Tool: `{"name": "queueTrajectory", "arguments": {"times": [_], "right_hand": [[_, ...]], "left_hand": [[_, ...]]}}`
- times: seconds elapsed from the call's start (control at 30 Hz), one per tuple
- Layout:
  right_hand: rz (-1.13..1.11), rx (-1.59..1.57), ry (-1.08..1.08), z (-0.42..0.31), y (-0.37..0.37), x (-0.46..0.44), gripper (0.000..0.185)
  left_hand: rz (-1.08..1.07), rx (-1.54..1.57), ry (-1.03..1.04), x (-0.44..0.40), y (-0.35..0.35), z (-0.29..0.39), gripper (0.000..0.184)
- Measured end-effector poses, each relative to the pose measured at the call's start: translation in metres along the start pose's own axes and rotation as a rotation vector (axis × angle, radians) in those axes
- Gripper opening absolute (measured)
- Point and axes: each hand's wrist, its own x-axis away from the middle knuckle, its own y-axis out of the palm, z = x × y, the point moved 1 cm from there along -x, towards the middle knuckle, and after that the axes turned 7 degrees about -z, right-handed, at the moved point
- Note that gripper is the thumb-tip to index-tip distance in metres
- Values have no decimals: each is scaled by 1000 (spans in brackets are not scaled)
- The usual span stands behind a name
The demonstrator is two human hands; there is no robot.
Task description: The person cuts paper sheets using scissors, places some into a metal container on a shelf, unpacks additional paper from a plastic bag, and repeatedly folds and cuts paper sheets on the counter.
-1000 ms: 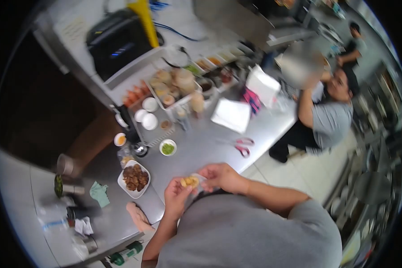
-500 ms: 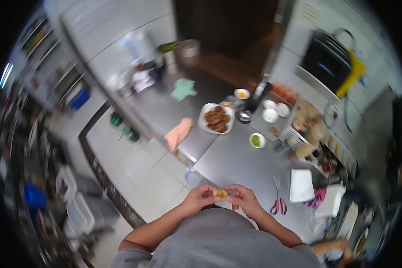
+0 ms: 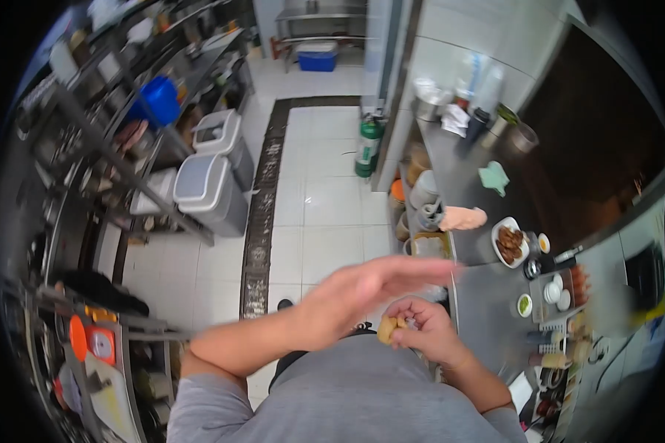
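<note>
Close to my belly, my right hand (image 3: 427,328) is closed, its thumb and fingers gripping a small tan-yellow lump (image 3: 389,328) that looks like a piece of food. I cannot make out its exact kind. Above and to the left, my left hand (image 3: 377,292) is stretched out flat, fingers pointing right toward the counter edge. It is smeared by motion, holds nothing I can see and is apart from the lump.
On the steel counter (image 3: 476,292) to the right are a white dish (image 3: 497,242) of browned food, a small bowl of chopped greens (image 3: 524,306) and a pinkish cloth (image 3: 463,218). Grey-white bins (image 3: 207,184), steel racks and a green cylinder (image 3: 368,148) stand around the tiled floor.
My view has swung left toward the floor and racks. My left hand has let go of the lump and moved up with fingers straightened. My right hand still holds it.
</note>
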Motion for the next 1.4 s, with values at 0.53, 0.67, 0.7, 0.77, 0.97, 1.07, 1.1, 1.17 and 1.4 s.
{"name": "queueTrajectory", "arguments": {"times": [0.53,0.67,0.7,0.77,0.97,1.07,1.1,1.17,1.4], "right_hand": [[-886,-58,-936,-119,223,-281,31],[-889,-71,-959,-117,243,-324,32],[-885,-71,-965,-122,247,-336,32],[-847,-61,-985,-129,232,-356,33],[-585,38,-1033,-134,167,-412,35],[-284,136,-909,-102,115,-457,35],[-182,264,-776,-67,94,-482,36],[-206,898,-660,7,62,-556,43],[-516,302,154,103,40,-702,65]], "left_hand": [[250,553,344,147,-54,245,54],[294,545,363,163,-87,264,52],[308,549,370,165,-97,266,52],[330,567,376,164,-119,274,51],[517,530,303,143,-212,280,48],[690,213,175,154,-306,249,46],[812,193,-3,161,-333,230,52],[837,449,-53,184,-387,191,53],[1214,591,-14,271,-533,97,26]]}}
